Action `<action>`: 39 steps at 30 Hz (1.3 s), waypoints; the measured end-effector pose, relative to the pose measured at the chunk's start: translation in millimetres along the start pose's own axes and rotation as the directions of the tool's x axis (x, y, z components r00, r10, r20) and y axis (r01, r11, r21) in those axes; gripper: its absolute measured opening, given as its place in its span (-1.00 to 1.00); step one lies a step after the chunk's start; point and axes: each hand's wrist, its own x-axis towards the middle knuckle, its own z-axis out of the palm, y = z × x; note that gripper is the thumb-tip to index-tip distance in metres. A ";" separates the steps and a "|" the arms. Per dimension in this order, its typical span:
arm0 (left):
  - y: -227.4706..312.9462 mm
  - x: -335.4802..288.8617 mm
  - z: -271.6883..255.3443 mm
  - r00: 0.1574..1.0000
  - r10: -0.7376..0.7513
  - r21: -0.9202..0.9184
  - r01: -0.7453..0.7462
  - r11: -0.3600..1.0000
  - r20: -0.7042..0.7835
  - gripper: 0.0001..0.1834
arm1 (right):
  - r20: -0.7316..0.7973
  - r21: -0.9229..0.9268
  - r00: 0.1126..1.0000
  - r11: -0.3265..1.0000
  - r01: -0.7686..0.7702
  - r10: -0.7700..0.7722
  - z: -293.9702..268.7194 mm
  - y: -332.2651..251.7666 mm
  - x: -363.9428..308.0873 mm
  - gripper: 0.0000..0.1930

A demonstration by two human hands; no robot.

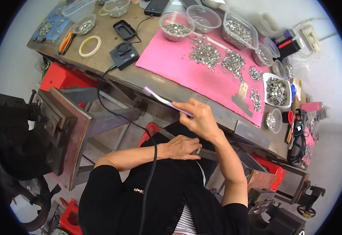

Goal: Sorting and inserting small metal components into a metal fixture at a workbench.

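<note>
In my right hand (198, 117) is a slim purple and white toothbrush (159, 98), gripped between closed fingers. Its head points up and left, out past the table's front edge. Lower down, my left hand (182, 147) is closed over a long, narrow grey metal bar (207, 154) that lies across my lap. The bar's ends show on both sides of that hand, and its middle is hidden beneath the fingers. The toothbrush is held above the bar, apart from it.
A pink mat (171, 68) on the table bears piles of small shiny metal pieces (205, 54). Around them stand clear tubs (239, 31) and a white tray (266, 92). A black cable (155, 156) hangs across my front. A machine (49, 125) stands at left, red stools (61, 78) below.
</note>
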 end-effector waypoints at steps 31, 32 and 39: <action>3.0 0.4 3.4 0.998 0.055 -0.020 -0.055 0.998 -0.019 -0.54 | 0.074 0.066 0.989 0.990 0.122 -0.126 9.9 18.3 30.3 -0.64; 4.6 0.3 1.3 0.999 0.046 -0.001 -0.046 0.999 0.001 -0.54 | 0.281 0.149 0.959 0.989 0.005 -0.047 4.0 0.2 31.2 -0.65; 0.8 -1.8 0.8 1.000 0.023 -0.009 -0.023 1.000 0.001 -0.53 | 0.031 -0.107 1.000 0.994 0.008 -0.005 -11.3 12.1 31.8 -0.65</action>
